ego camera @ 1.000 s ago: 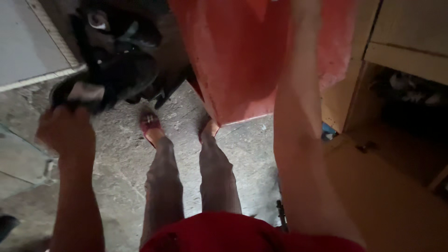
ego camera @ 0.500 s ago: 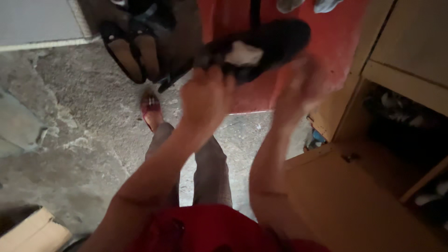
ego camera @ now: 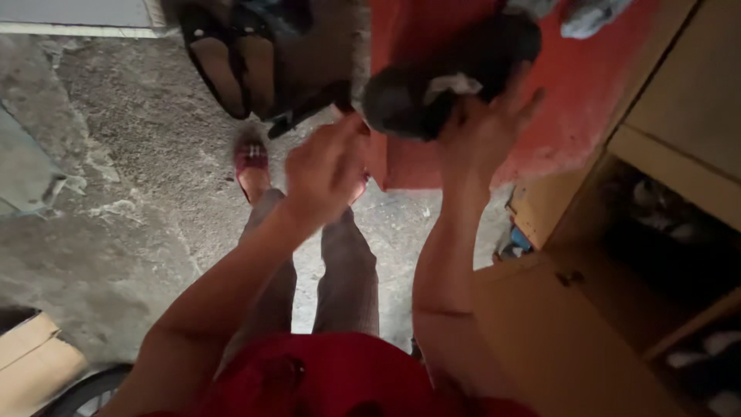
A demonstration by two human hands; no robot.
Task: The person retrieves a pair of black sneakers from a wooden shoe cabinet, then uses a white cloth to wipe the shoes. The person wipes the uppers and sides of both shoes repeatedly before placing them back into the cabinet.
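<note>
Black slip-on shoe with a pale lining (ego camera: 451,81) sits high in our head view, held up in front of a red panel (ego camera: 540,116) that stands on the floor. We see our right hand (ego camera: 482,131) under it, fingers spread and curled up around the shoe's side, so it has hold of the shoe from below. Our left hand (ego camera: 324,174) hangs just beside the shoe's rounded end, loosely closed, the fingers bent inward; we cannot tell whether it touches the shoe or grips anything.

Below the hands we look down our own legs in grey trousers (ego camera: 340,270) and a red garment (ego camera: 340,382) at the waist. One foot wears a dark red sandal (ego camera: 251,162) on the rough grey concrete floor (ego camera: 131,232).

At the top left, a pair of dark strapped sandals (ego camera: 231,69) lies on the floor, well apart from the shoe in our grasp. To the right stands a light wooden cabinet (ego camera: 587,332) with open, shadowed shelves holding pale things too dim to make out. A tan cardboard box (ego camera: 35,359) shows at the lower left corner.
</note>
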